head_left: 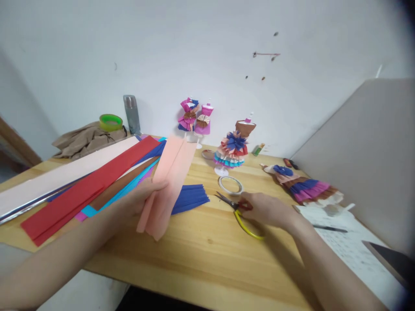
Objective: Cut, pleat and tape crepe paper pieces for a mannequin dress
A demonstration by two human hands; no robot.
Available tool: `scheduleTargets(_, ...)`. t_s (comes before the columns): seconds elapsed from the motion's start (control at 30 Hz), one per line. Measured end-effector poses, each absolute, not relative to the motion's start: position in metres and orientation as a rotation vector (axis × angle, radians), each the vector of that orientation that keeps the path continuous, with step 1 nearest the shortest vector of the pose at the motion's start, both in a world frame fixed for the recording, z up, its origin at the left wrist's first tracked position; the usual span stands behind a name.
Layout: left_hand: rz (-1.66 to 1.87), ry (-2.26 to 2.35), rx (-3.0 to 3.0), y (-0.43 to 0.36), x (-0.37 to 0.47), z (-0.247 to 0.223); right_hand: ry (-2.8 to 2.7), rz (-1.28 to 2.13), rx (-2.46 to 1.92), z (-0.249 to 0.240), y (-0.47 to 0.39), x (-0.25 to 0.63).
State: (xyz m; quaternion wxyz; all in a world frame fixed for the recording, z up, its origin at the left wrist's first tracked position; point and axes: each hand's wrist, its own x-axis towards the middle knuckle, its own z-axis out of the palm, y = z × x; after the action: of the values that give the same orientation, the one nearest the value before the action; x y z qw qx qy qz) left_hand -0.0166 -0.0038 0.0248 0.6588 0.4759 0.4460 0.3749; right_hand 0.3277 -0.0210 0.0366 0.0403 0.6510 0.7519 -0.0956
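My left hand (151, 192) is closed on a folded sheet of peach crepe paper (175, 168), thumb on top, held above the table. At the right, my right hand (264, 209) grips a pair of scissors (249, 228) by the red-orange handle. The yellow handle loop shows below the fingers, and the dark blades point away to the left, slightly parted. Between the hands lies a pleated piece of blue crepe paper (191, 198), partly covered by the peach sheet. A roll of white tape (231, 185) rests just beyond the scissors.
Crepe paper strips, among them a red one (94, 185), fan out at the left. Small dress forms in paper dresses, one with ruffles (231, 151), stand by the wall. Another paper dress (301, 185) lies at the right. A flask (131, 113) and green tape (110, 122) are behind.
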Motion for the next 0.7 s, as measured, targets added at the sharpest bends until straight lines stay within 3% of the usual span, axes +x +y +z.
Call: scheduleTargets(0.7,0.831,1.037,0.896,-0.006,-0.015,0.021,2.217,-0.382,1.927,0.027,-0.037,0.335)
